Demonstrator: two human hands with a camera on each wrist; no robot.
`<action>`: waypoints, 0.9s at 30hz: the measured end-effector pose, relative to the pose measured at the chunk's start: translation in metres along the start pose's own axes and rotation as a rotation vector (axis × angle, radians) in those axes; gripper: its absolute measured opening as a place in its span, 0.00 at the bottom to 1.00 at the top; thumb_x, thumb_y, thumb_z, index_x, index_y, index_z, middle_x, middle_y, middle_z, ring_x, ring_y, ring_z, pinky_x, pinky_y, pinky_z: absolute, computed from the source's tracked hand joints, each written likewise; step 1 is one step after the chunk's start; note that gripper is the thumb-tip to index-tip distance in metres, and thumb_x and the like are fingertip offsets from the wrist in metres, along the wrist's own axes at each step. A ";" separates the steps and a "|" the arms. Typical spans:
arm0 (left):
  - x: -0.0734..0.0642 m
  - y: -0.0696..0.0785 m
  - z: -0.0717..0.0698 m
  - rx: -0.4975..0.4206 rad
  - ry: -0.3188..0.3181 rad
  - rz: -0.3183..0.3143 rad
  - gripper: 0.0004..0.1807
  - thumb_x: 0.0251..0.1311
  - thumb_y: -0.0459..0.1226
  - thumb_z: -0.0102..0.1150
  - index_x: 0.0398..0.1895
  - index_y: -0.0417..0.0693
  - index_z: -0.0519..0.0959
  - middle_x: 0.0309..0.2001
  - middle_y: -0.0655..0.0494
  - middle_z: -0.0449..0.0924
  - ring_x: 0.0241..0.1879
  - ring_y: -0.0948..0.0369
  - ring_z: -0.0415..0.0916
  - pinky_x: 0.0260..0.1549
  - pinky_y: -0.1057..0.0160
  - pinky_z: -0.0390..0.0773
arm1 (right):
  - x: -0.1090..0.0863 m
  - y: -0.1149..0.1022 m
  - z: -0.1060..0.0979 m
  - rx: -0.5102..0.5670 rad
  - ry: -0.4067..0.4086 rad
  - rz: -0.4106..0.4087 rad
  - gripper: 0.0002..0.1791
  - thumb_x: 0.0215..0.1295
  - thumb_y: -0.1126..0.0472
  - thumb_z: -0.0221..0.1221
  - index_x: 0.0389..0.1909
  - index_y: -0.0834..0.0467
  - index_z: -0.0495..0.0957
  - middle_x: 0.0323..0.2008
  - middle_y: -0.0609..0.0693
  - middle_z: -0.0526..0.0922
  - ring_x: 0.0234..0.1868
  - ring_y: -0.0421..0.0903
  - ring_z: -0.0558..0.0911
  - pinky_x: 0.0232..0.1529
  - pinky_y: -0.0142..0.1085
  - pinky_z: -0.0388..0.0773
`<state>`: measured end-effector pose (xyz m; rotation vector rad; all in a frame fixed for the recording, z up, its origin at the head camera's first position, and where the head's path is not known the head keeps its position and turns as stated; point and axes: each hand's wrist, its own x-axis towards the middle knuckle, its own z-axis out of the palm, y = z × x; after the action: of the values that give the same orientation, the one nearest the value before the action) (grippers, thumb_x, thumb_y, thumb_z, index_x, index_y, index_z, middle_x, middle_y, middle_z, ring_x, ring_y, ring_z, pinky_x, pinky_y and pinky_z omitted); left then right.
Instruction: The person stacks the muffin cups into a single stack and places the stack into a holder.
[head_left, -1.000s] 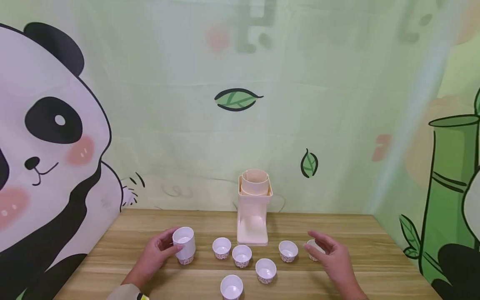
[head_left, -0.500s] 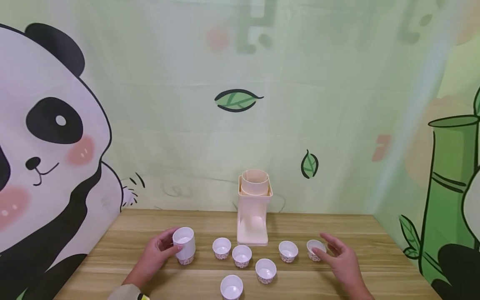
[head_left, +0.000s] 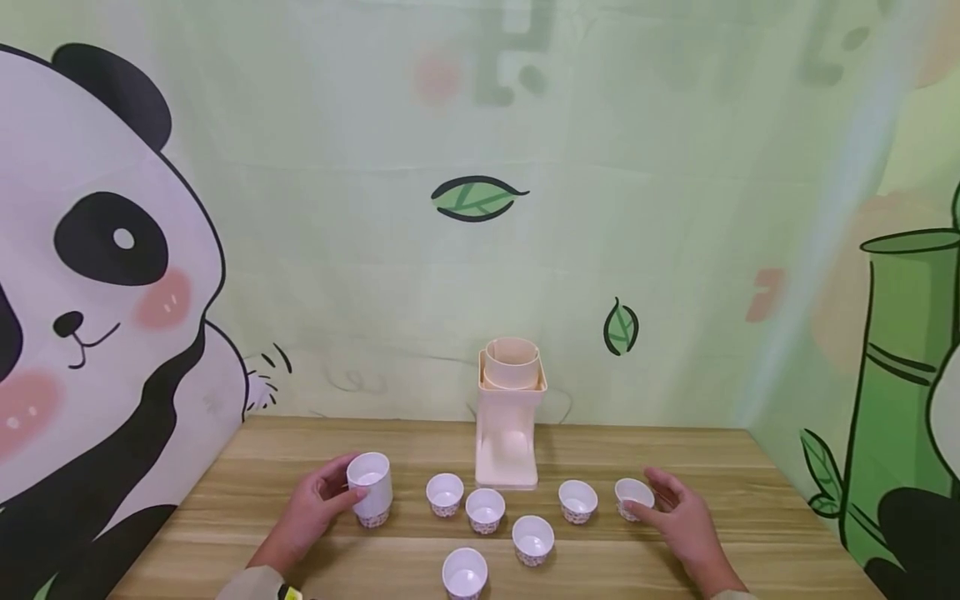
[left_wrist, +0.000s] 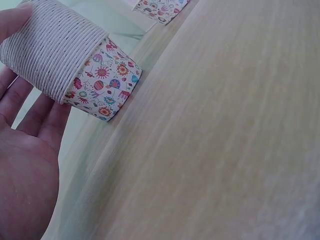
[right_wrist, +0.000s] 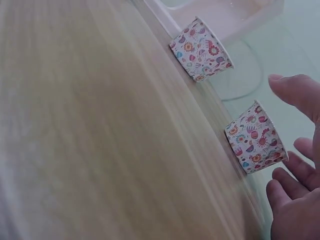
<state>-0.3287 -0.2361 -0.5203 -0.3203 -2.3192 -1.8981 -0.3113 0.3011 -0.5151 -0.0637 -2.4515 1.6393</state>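
My left hand (head_left: 313,505) grips a stack of white paper cups (head_left: 377,497) at the left of the table. In the left wrist view the nested rims of the paper-cup stack (left_wrist: 55,50) show as ridges, above one flower-patterned wall. To the right, my right hand (head_left: 684,523) has its fingers spread beside a single paper cup (head_left: 632,495). The right wrist view shows that cup (right_wrist: 256,140) upright on the table, with my right thumb (right_wrist: 295,92) apart from it and fingertips right at its rim.
Several single paper cups stand between the hands, among them a front one (head_left: 464,573) and a back-left one (head_left: 445,493). A pale pink dispenser (head_left: 507,442) with a round tube stands behind them on the wooden table (head_left: 315,446), before a panda-printed cloth (head_left: 360,275).
My right hand has drawn back to the right, and the rightmost cup it mostly covered now shows. My left hand keeps its hold on the cup stack.
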 end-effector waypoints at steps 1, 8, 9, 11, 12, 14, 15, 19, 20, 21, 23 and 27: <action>0.000 0.000 0.000 0.001 0.003 -0.003 0.31 0.62 0.33 0.69 0.68 0.36 0.73 0.61 0.39 0.81 0.52 0.73 0.79 0.52 0.73 0.77 | 0.001 0.002 0.000 -0.009 -0.005 0.005 0.44 0.57 0.61 0.75 0.70 0.71 0.66 0.71 0.69 0.70 0.73 0.62 0.69 0.62 0.26 0.74; 0.000 0.001 0.000 0.009 0.001 -0.029 0.31 0.63 0.35 0.69 0.69 0.37 0.72 0.63 0.38 0.79 0.52 0.72 0.79 0.52 0.72 0.77 | 0.005 0.006 0.002 -0.043 -0.029 0.018 0.45 0.56 0.60 0.76 0.69 0.73 0.66 0.68 0.73 0.71 0.71 0.64 0.72 0.59 0.30 0.79; 0.000 0.001 0.000 0.008 0.000 -0.030 0.31 0.63 0.35 0.69 0.69 0.37 0.72 0.63 0.38 0.79 0.52 0.72 0.78 0.52 0.72 0.77 | 0.005 0.006 0.003 -0.044 -0.031 0.018 0.45 0.55 0.61 0.76 0.69 0.73 0.66 0.68 0.73 0.71 0.70 0.64 0.72 0.60 0.32 0.79; 0.000 0.002 0.000 0.007 -0.001 -0.029 0.31 0.63 0.35 0.68 0.69 0.37 0.72 0.63 0.38 0.79 0.52 0.71 0.78 0.52 0.72 0.77 | 0.005 0.006 0.003 -0.053 -0.034 0.016 0.44 0.55 0.60 0.76 0.69 0.73 0.66 0.67 0.74 0.72 0.70 0.65 0.73 0.61 0.36 0.79; 0.000 0.002 0.000 0.007 -0.001 -0.028 0.31 0.63 0.35 0.68 0.69 0.37 0.72 0.63 0.38 0.79 0.52 0.71 0.78 0.52 0.72 0.77 | 0.005 0.005 0.003 -0.059 -0.035 0.016 0.44 0.55 0.60 0.77 0.68 0.73 0.67 0.67 0.74 0.72 0.70 0.65 0.73 0.61 0.37 0.79; 0.000 0.002 0.000 0.007 -0.001 -0.023 0.31 0.63 0.35 0.68 0.69 0.37 0.72 0.62 0.38 0.79 0.52 0.71 0.79 0.52 0.72 0.77 | 0.005 0.004 0.003 -0.073 -0.034 0.015 0.44 0.55 0.59 0.77 0.68 0.73 0.67 0.66 0.74 0.73 0.69 0.65 0.73 0.62 0.38 0.78; 0.000 0.002 0.001 0.008 0.000 -0.021 0.31 0.63 0.34 0.68 0.69 0.37 0.72 0.62 0.38 0.79 0.52 0.72 0.79 0.52 0.72 0.77 | 0.005 0.004 0.003 -0.077 -0.034 0.015 0.44 0.55 0.59 0.77 0.68 0.73 0.68 0.66 0.74 0.73 0.69 0.65 0.73 0.62 0.38 0.78; -0.001 0.003 0.001 0.009 0.001 -0.017 0.31 0.63 0.34 0.68 0.69 0.37 0.72 0.62 0.37 0.79 0.52 0.72 0.78 0.52 0.72 0.77 | 0.005 0.002 0.003 -0.088 -0.030 0.013 0.43 0.53 0.59 0.77 0.66 0.73 0.69 0.65 0.73 0.74 0.68 0.65 0.75 0.59 0.34 0.79; -0.001 0.003 0.001 0.010 0.001 -0.020 0.31 0.63 0.34 0.68 0.69 0.37 0.72 0.62 0.37 0.79 0.52 0.72 0.78 0.52 0.72 0.77 | 0.005 0.002 0.003 -0.087 -0.028 0.013 0.43 0.53 0.59 0.78 0.66 0.73 0.69 0.64 0.73 0.75 0.67 0.65 0.75 0.58 0.32 0.80; -0.001 0.003 0.001 0.009 0.004 -0.024 0.31 0.63 0.35 0.68 0.69 0.37 0.72 0.62 0.37 0.79 0.52 0.72 0.78 0.52 0.72 0.77 | 0.005 0.002 0.004 -0.083 -0.026 0.015 0.43 0.53 0.59 0.78 0.65 0.74 0.70 0.64 0.73 0.75 0.67 0.64 0.76 0.56 0.30 0.79; -0.001 0.004 0.001 0.011 0.010 -0.034 0.31 0.62 0.35 0.69 0.69 0.38 0.73 0.62 0.38 0.79 0.53 0.71 0.78 0.52 0.72 0.77 | 0.005 0.001 0.004 -0.078 -0.020 0.018 0.42 0.53 0.60 0.78 0.65 0.74 0.71 0.63 0.73 0.76 0.66 0.64 0.76 0.54 0.27 0.78; -0.001 0.004 0.001 0.018 0.019 -0.039 0.31 0.62 0.35 0.69 0.68 0.38 0.73 0.62 0.39 0.80 0.53 0.71 0.79 0.52 0.72 0.77 | 0.004 0.001 0.004 -0.070 -0.015 0.019 0.41 0.52 0.62 0.78 0.64 0.74 0.72 0.62 0.72 0.77 0.65 0.63 0.77 0.51 0.23 0.77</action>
<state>-0.3269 -0.2343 -0.5168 -0.2557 -2.3450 -1.8884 -0.3164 0.2985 -0.5172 -0.0857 -2.5269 1.5670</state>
